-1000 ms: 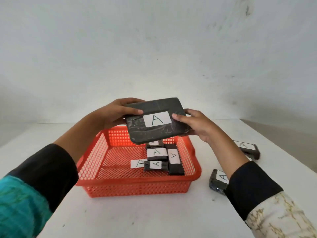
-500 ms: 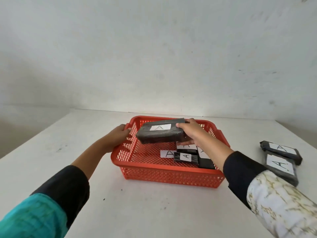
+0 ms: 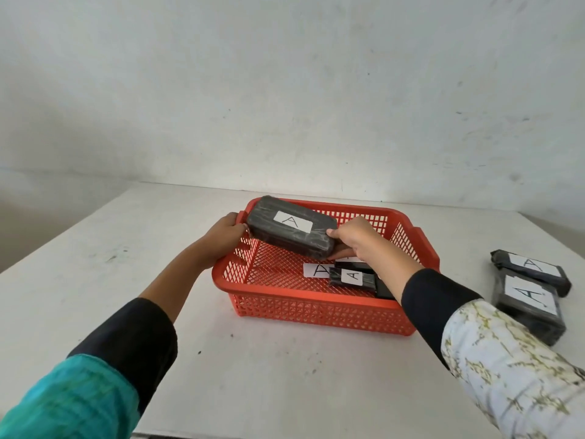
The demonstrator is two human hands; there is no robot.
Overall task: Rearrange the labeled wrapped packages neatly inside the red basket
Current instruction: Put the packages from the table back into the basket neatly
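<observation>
A red mesh basket [image 3: 316, 307] stands on the white table. Over its far-left part a large black wrapped package [image 3: 285, 240] labeled A is held tilted, left end higher. My right hand [image 3: 357, 237] grips its right end. My left hand [image 3: 226, 231] is closed over the basket's left rim, fingertips touching the package's left end. Several small labeled black packages [image 3: 351, 277] lie in the basket's near-right part, partly hidden by my right arm. A loose white A label [image 3: 318, 270] lies beside them.
Two more black packages labeled A lie on the table right of the basket, one [image 3: 531, 270] behind the other [image 3: 528, 304]. A white wall rises behind the table. The table's near edge is just below my sleeves.
The large package came down from chest height to the basket and shifted toward its far-left corner. My left hand let go of it and went to the basket's left rim.
</observation>
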